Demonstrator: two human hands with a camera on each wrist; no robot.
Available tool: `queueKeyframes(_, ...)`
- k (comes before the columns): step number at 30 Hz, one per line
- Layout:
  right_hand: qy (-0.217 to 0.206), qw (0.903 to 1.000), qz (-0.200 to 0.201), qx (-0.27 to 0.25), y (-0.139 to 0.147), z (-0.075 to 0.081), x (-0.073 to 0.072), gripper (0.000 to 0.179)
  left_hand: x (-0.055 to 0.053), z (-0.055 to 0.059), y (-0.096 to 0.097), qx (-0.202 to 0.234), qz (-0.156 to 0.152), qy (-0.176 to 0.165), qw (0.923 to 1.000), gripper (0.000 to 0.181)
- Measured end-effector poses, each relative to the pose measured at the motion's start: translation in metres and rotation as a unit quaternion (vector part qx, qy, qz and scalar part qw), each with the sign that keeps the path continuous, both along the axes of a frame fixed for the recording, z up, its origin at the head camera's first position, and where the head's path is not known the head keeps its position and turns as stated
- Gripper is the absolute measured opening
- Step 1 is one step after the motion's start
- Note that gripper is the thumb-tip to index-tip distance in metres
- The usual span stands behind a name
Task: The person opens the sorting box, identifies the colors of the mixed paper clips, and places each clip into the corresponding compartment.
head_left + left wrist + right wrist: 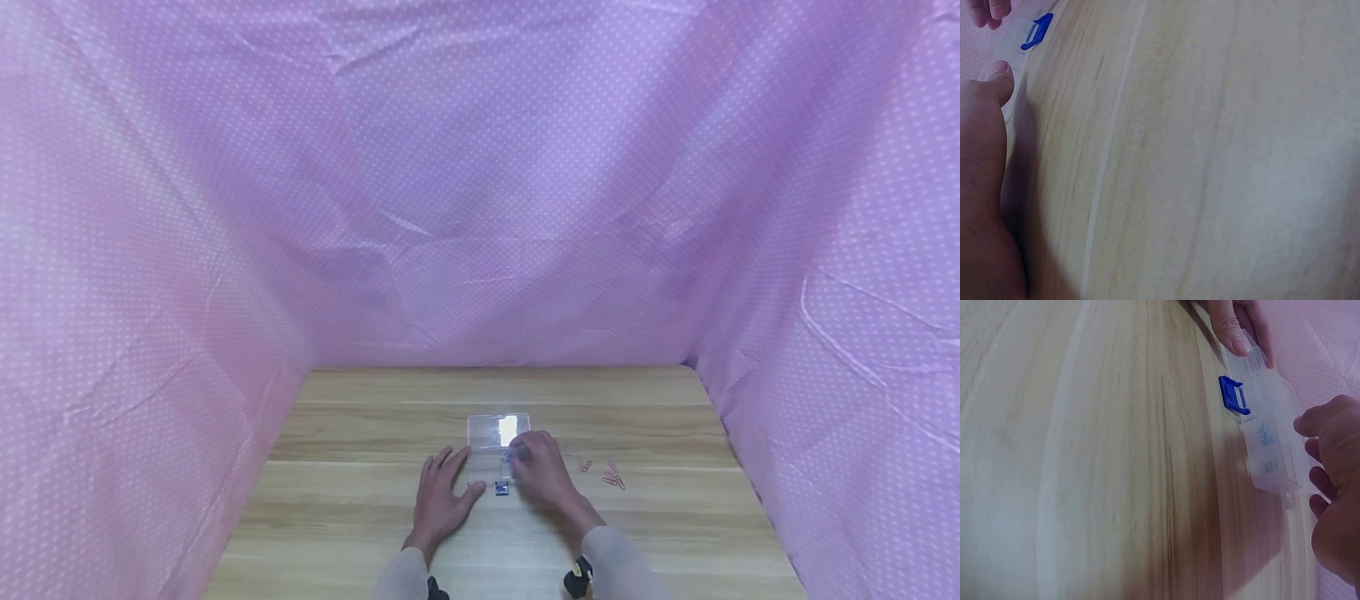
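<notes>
A small clear plastic box (486,467) lies on the table with its lid (483,430) folded back. On its front side is a blue latch (1229,395). Small blue pieces (1265,434) show through the wall near the right end; their kind is unclear. My left hand (442,500) holds the box's left end, thumb at the front and fingers toward the back. Over the right part of the box is my right hand (542,471), its fingers bent and thumb close to them. Whether anything is between those fingertips is hidden.
Several reddish paper clips (613,478) lie on the wooden table (345,483) to the right of my right hand, in two loose groups. Pink dotted cloth (495,292) hangs around the table's back and sides.
</notes>
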State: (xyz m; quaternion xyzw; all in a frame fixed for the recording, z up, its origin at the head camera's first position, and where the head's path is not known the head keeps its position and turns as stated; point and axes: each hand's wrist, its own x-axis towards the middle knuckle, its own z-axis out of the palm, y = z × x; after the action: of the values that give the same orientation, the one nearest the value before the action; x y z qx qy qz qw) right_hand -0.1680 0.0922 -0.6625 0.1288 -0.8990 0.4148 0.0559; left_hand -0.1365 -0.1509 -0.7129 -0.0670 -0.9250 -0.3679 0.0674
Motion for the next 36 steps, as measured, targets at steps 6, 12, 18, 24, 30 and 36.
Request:
queueKeyframes(6,0.014,0.9997,0.016,0.013,0.008,-0.002,0.003,0.032,0.001,0.000,0.000,-0.001,0.004,-0.004,1.0000,0.072)
queueKeyframes(12,0.006,0.9997,0.019,0.016,0.016,-0.001,0.006,0.042,0.000,0.000,0.001,-0.006,0.003,-0.005,1.0000,0.073)
queueKeyframes(18,0.000,0.9996,0.022,0.018,0.022,0.005,0.011,0.044,0.002,0.000,0.002,-0.009,0.004,-0.002,1.0000,0.073)
queueKeyframes(24,-0.010,0.9998,0.010,0.015,0.031,0.006,0.016,0.048,0.003,-0.003,0.002,-0.009,0.007,0.011,0.9999,0.071)
queueKeyframes(30,0.005,0.9998,-0.006,0.020,0.042,0.002,0.020,0.048,0.003,-0.003,0.001,-0.008,0.004,0.009,0.9999,0.072)
queueKeyframes(36,-0.011,0.9995,-0.024,0.018,0.056,0.001,0.025,0.051,0.002,-0.002,0.000,-0.004,0.000,-0.007,1.0000,0.073)
